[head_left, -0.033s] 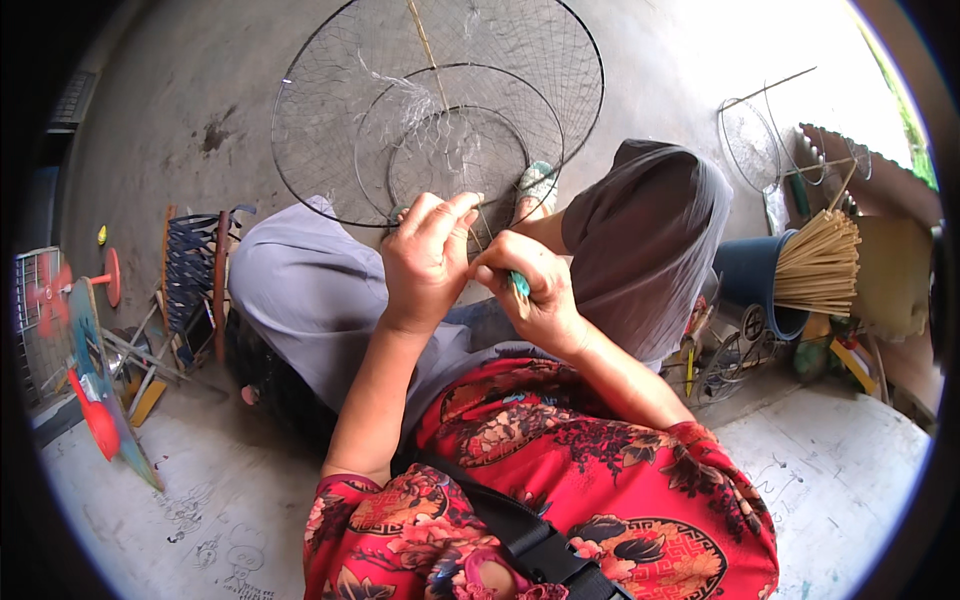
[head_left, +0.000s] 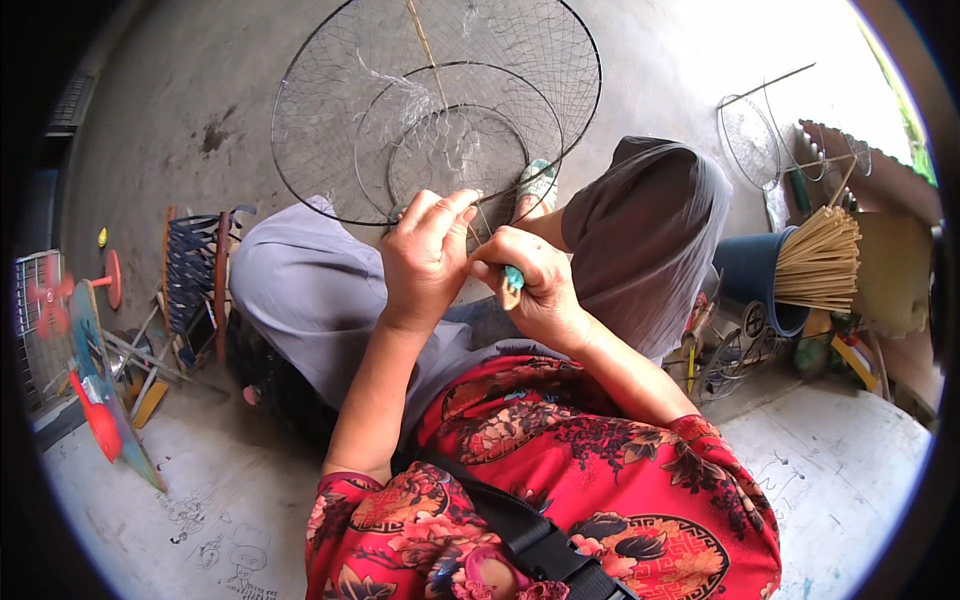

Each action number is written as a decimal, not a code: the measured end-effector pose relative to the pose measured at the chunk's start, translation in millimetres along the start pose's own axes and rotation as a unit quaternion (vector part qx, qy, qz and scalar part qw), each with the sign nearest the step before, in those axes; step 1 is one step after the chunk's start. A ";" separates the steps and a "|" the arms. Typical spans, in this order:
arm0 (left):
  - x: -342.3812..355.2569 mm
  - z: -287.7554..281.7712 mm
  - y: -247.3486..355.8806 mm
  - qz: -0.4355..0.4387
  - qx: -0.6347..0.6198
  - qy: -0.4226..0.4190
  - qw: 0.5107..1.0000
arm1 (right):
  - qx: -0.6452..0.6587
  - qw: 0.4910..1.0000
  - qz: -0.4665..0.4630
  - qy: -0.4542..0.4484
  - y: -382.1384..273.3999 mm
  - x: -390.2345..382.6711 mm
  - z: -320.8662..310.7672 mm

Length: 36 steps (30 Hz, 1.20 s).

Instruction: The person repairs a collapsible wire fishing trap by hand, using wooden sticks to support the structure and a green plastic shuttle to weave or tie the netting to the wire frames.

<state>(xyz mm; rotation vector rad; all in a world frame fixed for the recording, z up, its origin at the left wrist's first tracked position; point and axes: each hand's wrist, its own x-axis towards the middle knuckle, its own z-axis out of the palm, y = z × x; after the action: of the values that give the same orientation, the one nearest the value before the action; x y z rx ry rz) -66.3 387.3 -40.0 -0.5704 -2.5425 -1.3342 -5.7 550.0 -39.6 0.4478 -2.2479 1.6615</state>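
Observation:
A round hoop net (head_left: 330, 100) with dark rings and fine mesh stretches out in front of my knees. My left hand (head_left: 425, 255) is closed in a pinch at the net's near rim, and its fingertips hide what they hold. Close beside it, my right hand (head_left: 535, 275) is wrapped round a slim tan stick-like tool with green wrapping (head_left: 512, 286), whose end pokes out of the fist toward me. A thin strand (head_left: 484, 217) shows between the two hands. Whitish loose threads (head_left: 415, 100) hang in the mesh, and a yellowish stick (head_left: 424, 40) crosses the net.
At my right a blue bucket (head_left: 745, 275) lies tilted, full of thin wooden sticks (head_left: 820, 262). Behind it are more wire hoops (head_left: 750, 145). On the left stand a woven-strap folding seat (head_left: 195, 270) and a red-and-blue toy-like thing (head_left: 95, 410). My slippered foot (head_left: 537, 180) rests beyond the hands.
My right hand has turned slightly, and the tool's tan end has shifted a little up and to the left. My left hand and the net are almost unmoved.

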 end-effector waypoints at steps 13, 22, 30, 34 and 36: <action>-9.5 -3.7 -2.5 0.000 -0.042 -0.011 0.999 | -0.071 0.996 0.050 -0.032 -38.2 24.3 -2.9; -6.3 -4.7 7.2 -0.053 -0.031 -0.037 0.997 | -0.299 0.953 0.034 -0.014 18.8 -37.9 -122.1; -4.2 1.8 6.3 -0.071 -0.040 -0.063 0.995 | -0.220 0.906 0.232 -0.276 45.1 -54.7 -65.3; -5.2 -0.7 6.3 -0.117 -0.048 -0.082 0.989 | -0.206 0.910 0.210 -0.291 61.1 -48.0 -40.8; -6.5 -2.4 5.8 -0.126 -0.048 -0.083 0.987 | -0.198 0.912 0.199 -0.301 59.3 -37.9 -37.4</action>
<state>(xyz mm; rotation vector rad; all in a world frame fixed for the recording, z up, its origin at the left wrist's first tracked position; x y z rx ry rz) -57.9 386.7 -36.7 -0.4032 -2.7718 -1.5607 5.7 604.9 -96.4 0.4638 -3.2301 1.2706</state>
